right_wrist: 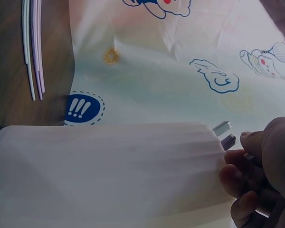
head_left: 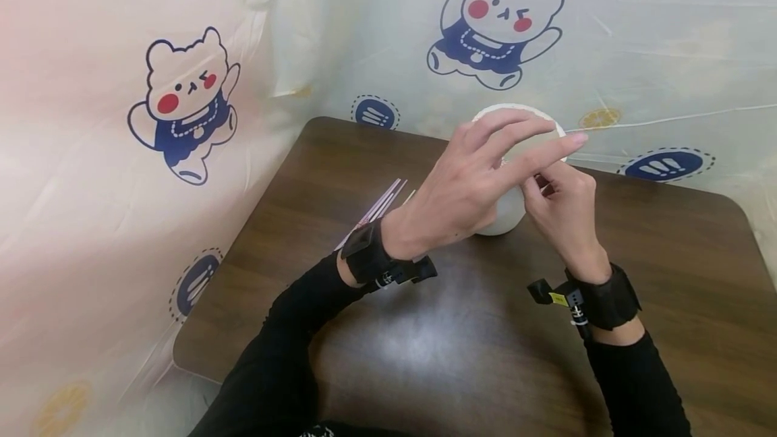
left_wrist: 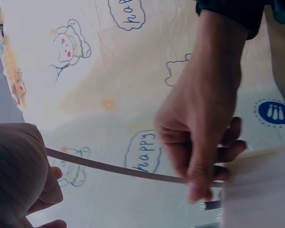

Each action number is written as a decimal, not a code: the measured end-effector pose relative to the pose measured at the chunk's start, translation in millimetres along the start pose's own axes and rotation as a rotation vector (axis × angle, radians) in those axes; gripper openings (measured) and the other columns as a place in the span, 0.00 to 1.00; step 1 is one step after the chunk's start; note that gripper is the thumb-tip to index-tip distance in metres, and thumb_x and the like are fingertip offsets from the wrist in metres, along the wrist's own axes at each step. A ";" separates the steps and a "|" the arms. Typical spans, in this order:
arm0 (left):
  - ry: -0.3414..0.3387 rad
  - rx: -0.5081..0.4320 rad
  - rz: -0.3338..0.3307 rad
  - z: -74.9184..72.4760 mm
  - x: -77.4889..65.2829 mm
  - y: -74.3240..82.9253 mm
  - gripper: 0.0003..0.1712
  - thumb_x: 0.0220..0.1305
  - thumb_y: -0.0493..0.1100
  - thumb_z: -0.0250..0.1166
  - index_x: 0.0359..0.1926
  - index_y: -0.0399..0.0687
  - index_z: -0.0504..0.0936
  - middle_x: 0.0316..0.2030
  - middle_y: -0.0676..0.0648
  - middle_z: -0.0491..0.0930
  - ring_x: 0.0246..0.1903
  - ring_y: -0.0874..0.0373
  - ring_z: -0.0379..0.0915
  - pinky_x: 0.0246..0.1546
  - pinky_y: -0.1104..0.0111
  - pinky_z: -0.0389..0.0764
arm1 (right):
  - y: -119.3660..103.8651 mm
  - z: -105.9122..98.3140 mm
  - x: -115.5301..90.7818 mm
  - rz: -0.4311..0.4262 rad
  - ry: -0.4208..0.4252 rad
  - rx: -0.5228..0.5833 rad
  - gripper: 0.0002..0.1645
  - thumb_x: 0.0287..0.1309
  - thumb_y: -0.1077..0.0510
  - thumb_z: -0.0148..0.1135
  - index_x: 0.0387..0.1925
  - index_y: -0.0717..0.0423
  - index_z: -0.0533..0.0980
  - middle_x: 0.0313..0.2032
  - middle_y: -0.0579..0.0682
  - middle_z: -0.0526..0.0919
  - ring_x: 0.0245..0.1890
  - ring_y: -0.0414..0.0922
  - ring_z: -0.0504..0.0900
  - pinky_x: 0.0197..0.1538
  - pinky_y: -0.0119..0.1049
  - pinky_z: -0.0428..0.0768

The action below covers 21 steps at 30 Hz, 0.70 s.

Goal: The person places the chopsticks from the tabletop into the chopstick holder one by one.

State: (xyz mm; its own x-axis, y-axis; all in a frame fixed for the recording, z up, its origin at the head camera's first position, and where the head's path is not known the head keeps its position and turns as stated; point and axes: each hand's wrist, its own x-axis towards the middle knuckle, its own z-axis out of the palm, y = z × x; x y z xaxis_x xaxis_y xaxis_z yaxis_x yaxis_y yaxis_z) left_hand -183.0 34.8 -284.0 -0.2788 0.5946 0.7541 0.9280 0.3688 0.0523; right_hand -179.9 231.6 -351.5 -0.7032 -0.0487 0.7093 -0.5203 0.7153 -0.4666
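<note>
Table [head_left: 437, 383] with brown wood look is carrying, in the head view, a white container [head_left: 508, 213], which is standing near the far edge, right of the middle. The left hand [head_left: 464, 181] is reaching over the container and covering part of its mouth; its fingers are slightly apart, the index finger is pointing to the right, and its thumb is hidden. The right hand [head_left: 564, 204] is working just beside the container, on its right side, with bent fingers. Left of the container, several thin sticks [head_left: 384, 204] are lying on the table. Both wrists are wearing black bands [head_left: 609, 297] below black sleeves [head_left: 637, 383], and a printed cloth [head_left: 376, 25] is hanging behind.

In the left wrist view, the right hand is pinching a thin flat strip [left_wrist: 114, 168] between thumb and index finger, close to the container's mouth. The strip is bending slightly and running up to the left hand; whether the left fingers are gripping it, I cannot tell.

In the right wrist view, a pale stick end [right_wrist: 222, 128] and a purplish stick end [right_wrist: 229, 142] are showing out of the container's mouth, near the right hand's fingertips.
</note>
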 end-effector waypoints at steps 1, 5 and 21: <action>-0.016 0.001 -0.010 2.1 -1.1 -0.9 0.28 0.72 0.34 0.46 0.67 0.55 0.77 0.65 0.45 0.76 0.69 0.50 0.63 0.66 0.64 0.67 | 0.1 -0.5 0.1 0.000 -0.002 -0.006 0.06 0.64 0.64 0.62 0.35 0.64 0.83 0.24 0.59 0.83 0.26 0.26 0.69 0.35 0.14 0.70; -0.098 0.041 -0.055 15.3 -8.3 -7.1 0.31 0.66 0.34 0.55 0.69 0.58 0.75 0.67 0.45 0.74 0.71 0.50 0.60 0.65 0.61 0.68 | 0.4 -1.1 0.1 0.008 -0.002 0.001 0.07 0.65 0.64 0.62 0.36 0.64 0.84 0.26 0.60 0.85 0.28 0.21 0.69 0.34 0.15 0.70; -0.403 0.145 -0.205 52.9 -34.6 -28.7 0.45 0.61 0.33 0.64 0.78 0.58 0.60 0.78 0.44 0.56 0.77 0.45 0.48 0.71 0.51 0.63 | 0.4 -1.4 -2.7 0.016 0.021 -0.002 0.13 0.61 0.63 0.68 0.46 0.66 0.85 0.29 0.64 0.86 0.29 0.16 0.68 0.35 0.12 0.71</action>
State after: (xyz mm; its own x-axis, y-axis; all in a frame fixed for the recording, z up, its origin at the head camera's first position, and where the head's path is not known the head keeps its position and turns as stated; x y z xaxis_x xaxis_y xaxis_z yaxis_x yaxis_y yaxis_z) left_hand -213.1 41.4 -346.2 -0.5530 0.7181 0.4225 0.8076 0.5866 0.0600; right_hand -177.6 232.9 -352.8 -0.7007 -0.0227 0.7131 -0.5083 0.7172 -0.4767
